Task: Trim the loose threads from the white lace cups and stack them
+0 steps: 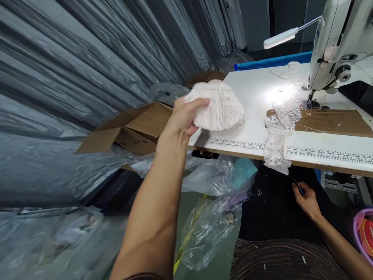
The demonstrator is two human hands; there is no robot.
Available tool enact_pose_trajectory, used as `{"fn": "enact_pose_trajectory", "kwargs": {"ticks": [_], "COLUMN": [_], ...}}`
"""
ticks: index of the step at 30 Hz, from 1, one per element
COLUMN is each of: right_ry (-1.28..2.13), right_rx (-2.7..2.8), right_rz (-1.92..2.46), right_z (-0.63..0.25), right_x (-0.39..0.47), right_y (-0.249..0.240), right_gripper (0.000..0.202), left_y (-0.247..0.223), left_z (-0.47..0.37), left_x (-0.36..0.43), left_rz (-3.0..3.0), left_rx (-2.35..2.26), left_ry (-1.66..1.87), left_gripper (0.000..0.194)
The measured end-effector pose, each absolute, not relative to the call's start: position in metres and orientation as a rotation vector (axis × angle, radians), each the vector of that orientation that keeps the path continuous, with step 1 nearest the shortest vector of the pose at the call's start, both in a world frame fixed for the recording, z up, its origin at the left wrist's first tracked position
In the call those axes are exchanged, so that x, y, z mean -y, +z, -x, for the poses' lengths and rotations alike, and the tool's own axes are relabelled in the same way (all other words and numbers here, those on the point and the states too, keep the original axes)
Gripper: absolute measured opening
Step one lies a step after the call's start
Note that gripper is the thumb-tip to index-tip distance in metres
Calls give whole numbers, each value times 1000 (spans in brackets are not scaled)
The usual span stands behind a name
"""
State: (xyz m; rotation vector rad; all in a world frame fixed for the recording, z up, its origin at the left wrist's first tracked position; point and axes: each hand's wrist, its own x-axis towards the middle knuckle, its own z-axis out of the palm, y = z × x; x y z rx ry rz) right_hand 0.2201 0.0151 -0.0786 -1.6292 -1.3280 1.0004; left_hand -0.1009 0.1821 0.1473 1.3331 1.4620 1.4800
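Note:
My left hand (189,112) grips a bundle of white lace fabric (220,107) by its left side, thumb on top, over the left end of the sewing table (247,89). A strip of white lace (279,126) lies by the sewing machine's needle area and hangs over the table's front edge. In my lap, my right hand (307,200) is closed around a small blue-handled tool (300,189) with a dark tip. The hand hides much of this tool, so its exact kind does not show. The sewing machine (335,50) stands at the right.
An open cardboard box (140,126) sits left of the table, near grey plastic sheeting (72,58). Clear plastic bags (206,229) lie below. A lamp (281,38) lights the table. Brown tape (335,121) and a printed ruler (239,144) run along the tabletop. A pink basket (358,233) stands lower right.

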Motion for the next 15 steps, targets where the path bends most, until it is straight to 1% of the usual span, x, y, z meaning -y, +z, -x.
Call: {"fn": "enact_pose_trajectory", "kwargs": {"ticks": [2,4,7,9,11,13,15], "right_ry": [1015,1028,1021,988,919,818,710], "right_rx": [1323,1317,1315,1300,1269,1271,1311], "right_rz": [1644,1652,1632,1587,1515,1381,1152], "right_z": [-220,-220,-220,-219,-217,-214,-213], "right_x": [-16,-16,-15,-13,-12,-10,-5], "right_y": [-78,-78,-80,-78,-68,-47,-18], "right_gripper": [55,54,51,48,46,44,37], "left_y": [135,121,104,94,81,62,38], "left_z": [114,128,137,131,115,90,61], "left_x": [-205,-216,-208,-189,-161,-128,-94], "left_rz": [-1316,-1345,-1487,-1597,-1677,-1768,-1824], "left_rx": [-1628,-1886,-2099,-2057,-1977,-1874,-1785], "left_ry": [1464,1519,1606,1706,1892,2017,1995], "left_gripper": [35,41,41,34,31,28,20]}}
